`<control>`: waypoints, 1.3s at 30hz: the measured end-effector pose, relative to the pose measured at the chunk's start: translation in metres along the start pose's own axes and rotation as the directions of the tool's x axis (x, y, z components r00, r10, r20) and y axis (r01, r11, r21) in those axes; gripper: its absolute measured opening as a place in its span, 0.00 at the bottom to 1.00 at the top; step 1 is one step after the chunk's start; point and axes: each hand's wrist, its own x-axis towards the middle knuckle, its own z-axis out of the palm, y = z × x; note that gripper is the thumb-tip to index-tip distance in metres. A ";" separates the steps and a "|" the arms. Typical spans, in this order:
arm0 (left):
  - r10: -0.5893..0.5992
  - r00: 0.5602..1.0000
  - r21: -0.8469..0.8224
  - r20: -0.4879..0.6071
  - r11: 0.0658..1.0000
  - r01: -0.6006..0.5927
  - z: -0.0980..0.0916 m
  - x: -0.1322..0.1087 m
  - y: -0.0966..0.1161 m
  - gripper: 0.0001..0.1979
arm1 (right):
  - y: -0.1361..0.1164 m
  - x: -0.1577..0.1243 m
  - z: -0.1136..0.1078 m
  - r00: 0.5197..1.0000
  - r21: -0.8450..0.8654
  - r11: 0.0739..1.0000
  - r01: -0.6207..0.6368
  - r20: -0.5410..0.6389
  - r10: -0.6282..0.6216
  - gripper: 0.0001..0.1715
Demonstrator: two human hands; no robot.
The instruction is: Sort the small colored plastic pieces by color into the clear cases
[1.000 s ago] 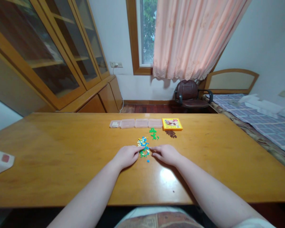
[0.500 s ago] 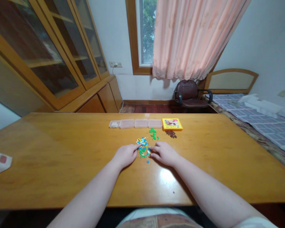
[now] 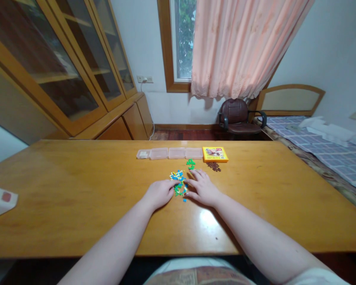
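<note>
A mixed pile of small blue, white, yellow and green toy bricks (image 3: 178, 176) lies on the wooden table between my hands. My left hand (image 3: 160, 194) rests at the pile's left side, its index finger stretched out over the pieces and the other fingers curled under. On the right side, my right hand (image 3: 203, 187) has its fingers spread, the tips reaching the pile's edge and close to a group of green bricks (image 3: 190, 162). One blue brick (image 3: 184, 200) sits apart, nearer to me.
Behind the bricks stands a row of clear plastic trays (image 3: 177, 153), with a yellow box (image 3: 215, 154) at its right end. Brown bricks (image 3: 213, 166) are heaped in front of the box. A white object with reddish patches (image 3: 1, 201) is at the table's left edge.
My right hand's fingers have spread and reach farther forward, now covering part of the green group. My left index finger has shifted slightly right over the pile.
</note>
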 end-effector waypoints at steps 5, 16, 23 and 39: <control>-0.019 1.000 -0.001 0.005 1.000 0.019 0.001 0.001 0.001 0.23 | 0.002 0.002 0.003 0.998 0.046 0.998 -0.032 0.052 0.030 0.39; 0.012 1.000 -0.046 0.024 0.999 -0.011 -0.001 0.000 0.002 0.23 | 0.000 -0.002 0.000 0.999 0.096 0.995 0.000 0.037 -0.003 0.35; -0.070 0.997 -0.108 -0.029 0.992 0.066 -0.001 0.001 -0.005 0.21 | -0.001 -0.003 -0.001 0.996 0.076 0.996 0.050 0.068 -0.055 0.36; 0.030 0.999 -0.114 0.013 0.993 -0.028 -0.003 -0.002 -0.002 0.17 | 0.005 -0.002 -0.002 0.997 0.044 0.997 -0.064 0.049 0.062 0.32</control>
